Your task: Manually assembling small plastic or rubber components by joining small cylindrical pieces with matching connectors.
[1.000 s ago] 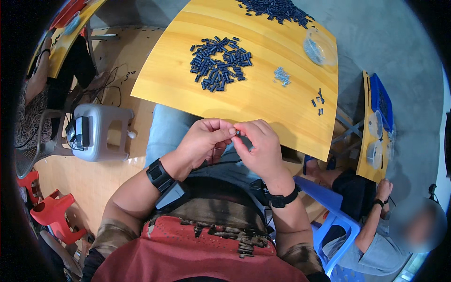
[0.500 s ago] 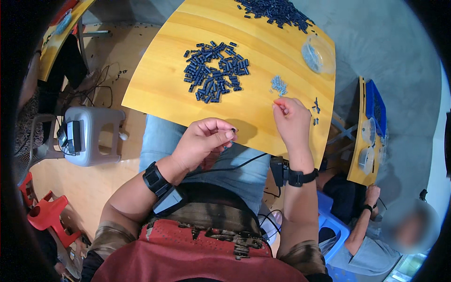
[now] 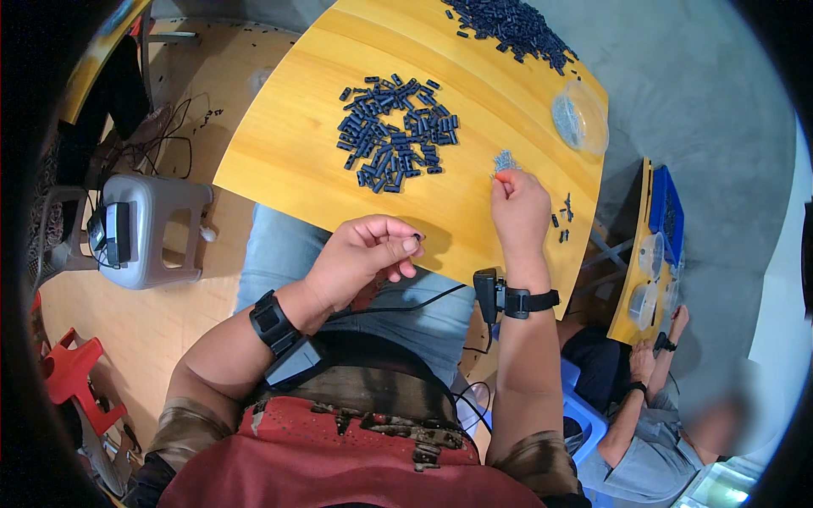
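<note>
Over the table's near edge, my left hand point(image 3: 360, 258) pinches a small black plastic piece point(image 3: 417, 237) between thumb and forefinger, mostly covered by the fingers. My right hand point(image 3: 519, 212) is closed in a pinch at the near side of a little heap of silver screws point(image 3: 506, 159); anything between its fingertips is too small to make out. Left of it lies a broad pile of black tubular plastic pieces point(image 3: 394, 140) on the wooden table point(image 3: 296, 144). A few loose dark pieces point(image 3: 564, 222) lie to the right of my right hand.
At the far edge spreads a big heap of small black parts point(image 3: 517, 34), near a clear plastic tub point(image 3: 579, 117) with screws. A grey stool point(image 3: 157, 237) stands left, a red one point(image 3: 80, 381) below it. To the right, another person point(image 3: 639, 423) sits by a second table with a blue tray point(image 3: 669, 212).
My right hand has moved onto the screw heap, its fingertips now at the screws. My left hand keeps its pinch on the black piece. The view has shifted slightly.
</note>
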A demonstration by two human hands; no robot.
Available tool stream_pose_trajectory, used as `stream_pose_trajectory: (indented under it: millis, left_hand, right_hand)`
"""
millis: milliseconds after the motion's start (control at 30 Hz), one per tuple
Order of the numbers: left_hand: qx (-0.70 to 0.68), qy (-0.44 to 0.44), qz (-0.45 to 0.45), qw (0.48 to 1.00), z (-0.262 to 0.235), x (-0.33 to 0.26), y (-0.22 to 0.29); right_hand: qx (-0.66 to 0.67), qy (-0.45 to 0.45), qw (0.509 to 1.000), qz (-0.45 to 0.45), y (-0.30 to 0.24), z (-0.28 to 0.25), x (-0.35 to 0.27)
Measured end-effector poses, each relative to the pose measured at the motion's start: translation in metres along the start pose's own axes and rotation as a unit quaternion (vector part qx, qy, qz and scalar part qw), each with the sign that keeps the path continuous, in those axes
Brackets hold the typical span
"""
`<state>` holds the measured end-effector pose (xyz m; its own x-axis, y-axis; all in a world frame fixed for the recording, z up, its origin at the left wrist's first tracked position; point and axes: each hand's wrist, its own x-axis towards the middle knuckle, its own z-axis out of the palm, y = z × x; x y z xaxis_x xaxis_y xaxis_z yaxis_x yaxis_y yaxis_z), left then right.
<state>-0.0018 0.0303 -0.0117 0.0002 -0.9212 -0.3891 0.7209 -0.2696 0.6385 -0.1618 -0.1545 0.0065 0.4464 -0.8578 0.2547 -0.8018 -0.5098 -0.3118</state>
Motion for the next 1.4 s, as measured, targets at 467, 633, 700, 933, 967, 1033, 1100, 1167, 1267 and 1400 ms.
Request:
stream_pose_trajectory:
  millis: [467, 633, 700, 933, 967, 1033, 1100, 1167, 1267, 1400]
  left_hand:
    - [0.055, -0.004, 0.033, 0.998, 0.006, -0.009, -0.001]
    - [0.078, -0.018, 0.037, 0.996, 0.009, -0.015, -0.004]
    - [0.086, -0.030, 0.038, 0.995, 0.014, -0.019, -0.003]
    - [0.141, -0.036, 0.028, 0.989, 0.016, -0.027, -0.009]
    - [0.158, -0.041, 0.054, 0.985, 0.017, -0.027, -0.011]
    - [0.174, -0.045, 0.080, 0.980, 0.018, -0.029, -0.012]
    - [0.216, -0.049, 0.084, 0.972, 0.018, -0.031, -0.012]
    - [0.219, -0.044, 0.065, 0.972, 0.018, -0.032, -0.011]
    - [0.241, -0.051, 0.043, 0.968, 0.018, -0.036, -0.008]
    - [0.285, -0.073, 0.077, 0.953, 0.015, -0.037, -0.012]
  right_hand:
    - [0.287, -0.142, 0.947, 0.036, -0.030, -0.026, -0.039]
    - [0.420, -0.231, 0.876, 0.064, -0.056, -0.050, -0.067]
    - [0.351, -0.230, 0.907, 0.018, -0.060, -0.056, -0.074]
    - [0.229, -0.174, 0.951, -0.115, -0.071, -0.071, -0.084]
    - [0.185, -0.172, 0.953, -0.165, -0.072, -0.073, -0.085]
    - [0.140, -0.172, 0.951, -0.214, -0.073, -0.077, -0.084]
    - [0.061, -0.170, 0.935, -0.304, -0.075, -0.081, -0.084]
    - [0.024, -0.190, 0.926, -0.325, -0.082, -0.086, -0.084]
    - [-0.006, -0.233, 0.908, -0.347, -0.087, -0.088, -0.085]
    - [0.048, -0.273, 0.906, -0.321, -0.087, -0.087, -0.084]
